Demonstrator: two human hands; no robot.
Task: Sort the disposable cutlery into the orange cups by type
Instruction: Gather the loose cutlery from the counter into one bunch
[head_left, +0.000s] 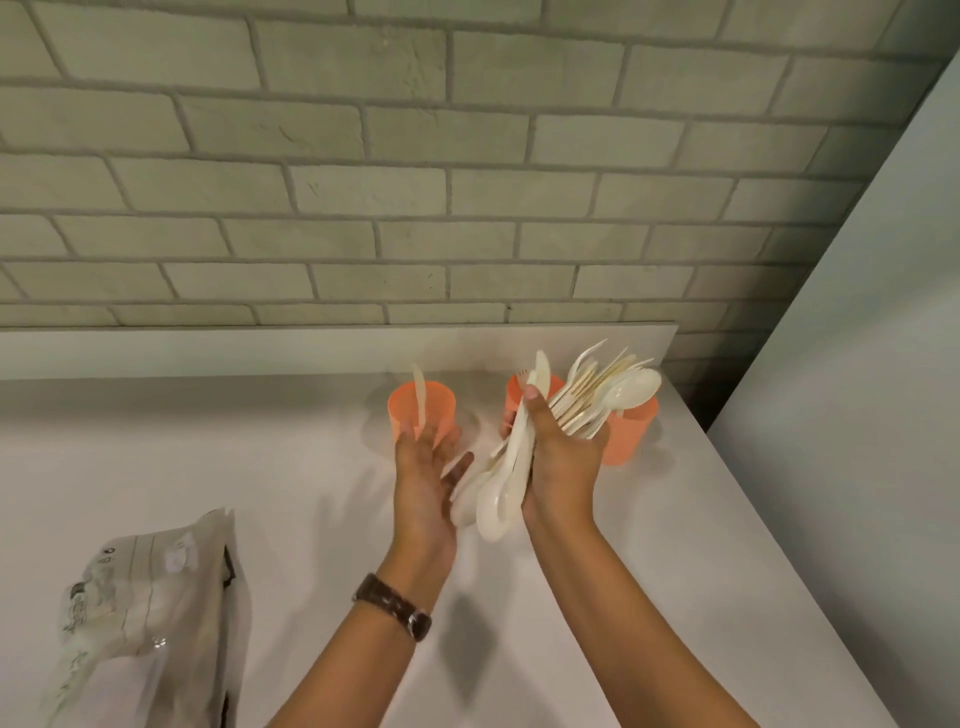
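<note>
Right of centre, the right hand (563, 462) clenches the mixed bundle of cutlery (587, 410), best held fanned so one piece slides free at a time. Left of it, the left hand (423, 473) reaches a knife (418, 395) standing at the left orange cup (441, 410). Its grip is blurred and I cannot tell if it holds; the knife should drop upright there, not into the middle cup (513, 395) or right cup (631, 431) behind the bundle.

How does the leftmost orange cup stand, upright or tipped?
Upright: the leftmost orange cup has its open rim on top and walls running downward.
</note>
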